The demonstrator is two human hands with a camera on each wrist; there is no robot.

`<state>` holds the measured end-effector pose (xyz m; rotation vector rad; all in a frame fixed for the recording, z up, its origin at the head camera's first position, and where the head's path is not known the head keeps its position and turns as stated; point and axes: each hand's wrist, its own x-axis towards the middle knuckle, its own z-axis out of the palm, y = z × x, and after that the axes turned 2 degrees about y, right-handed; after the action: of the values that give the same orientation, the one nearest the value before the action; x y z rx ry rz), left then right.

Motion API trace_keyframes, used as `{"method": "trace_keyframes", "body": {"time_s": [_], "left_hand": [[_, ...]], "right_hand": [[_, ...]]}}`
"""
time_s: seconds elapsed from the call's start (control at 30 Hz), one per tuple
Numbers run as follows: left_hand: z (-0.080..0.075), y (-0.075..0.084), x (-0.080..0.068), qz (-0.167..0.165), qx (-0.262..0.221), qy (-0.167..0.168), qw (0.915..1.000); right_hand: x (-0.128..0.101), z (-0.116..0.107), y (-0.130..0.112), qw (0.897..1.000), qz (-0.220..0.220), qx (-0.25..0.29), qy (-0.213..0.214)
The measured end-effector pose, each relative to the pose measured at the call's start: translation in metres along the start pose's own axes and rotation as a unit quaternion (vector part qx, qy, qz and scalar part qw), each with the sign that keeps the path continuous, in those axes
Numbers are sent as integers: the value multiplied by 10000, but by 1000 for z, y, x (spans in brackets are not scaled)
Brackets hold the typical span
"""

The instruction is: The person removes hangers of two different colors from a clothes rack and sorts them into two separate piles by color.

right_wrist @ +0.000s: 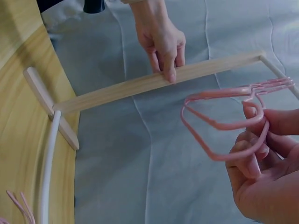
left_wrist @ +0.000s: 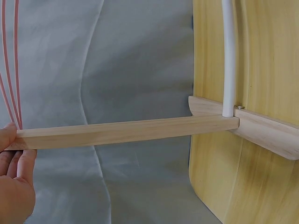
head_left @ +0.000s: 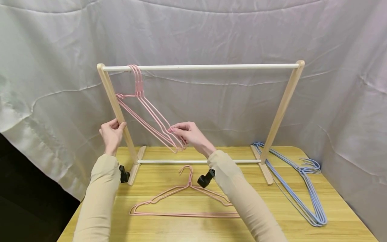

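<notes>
The wooden rack (head_left: 281, 109) stands on the table (head_left: 332, 201). Left hand (head_left: 111, 134) grips its left post, steadying. Right hand (head_left: 188, 132) pinches the lower corner of the pink hangers (head_left: 151, 116) hooked on the top rail. Judged: settling hung hangers; next, release gently without swinging them.

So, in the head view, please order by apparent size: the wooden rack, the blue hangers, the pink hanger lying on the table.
1. wooden rack, plainly the largest.
2. and 3. pink hanger on the table and blue hangers look about alike in length; the pink one is nearer the camera and the blue ones are bunched, so I do not rank them.
</notes>
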<state>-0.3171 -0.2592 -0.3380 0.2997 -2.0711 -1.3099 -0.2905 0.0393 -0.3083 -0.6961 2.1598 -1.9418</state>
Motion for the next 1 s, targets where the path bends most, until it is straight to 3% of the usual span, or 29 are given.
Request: {"method": "trace_keyframes", "body": {"time_s": [0.6, 1.0], "left_hand": [[0, 0, 1, 7, -47, -2, 10000], [0, -1, 0, 72, -62, 22, 10000]], "right_hand": [[-3, -2, 0, 9987, 36, 401, 304], [-4, -4, -2, 9987, -73, 347, 359]]}}
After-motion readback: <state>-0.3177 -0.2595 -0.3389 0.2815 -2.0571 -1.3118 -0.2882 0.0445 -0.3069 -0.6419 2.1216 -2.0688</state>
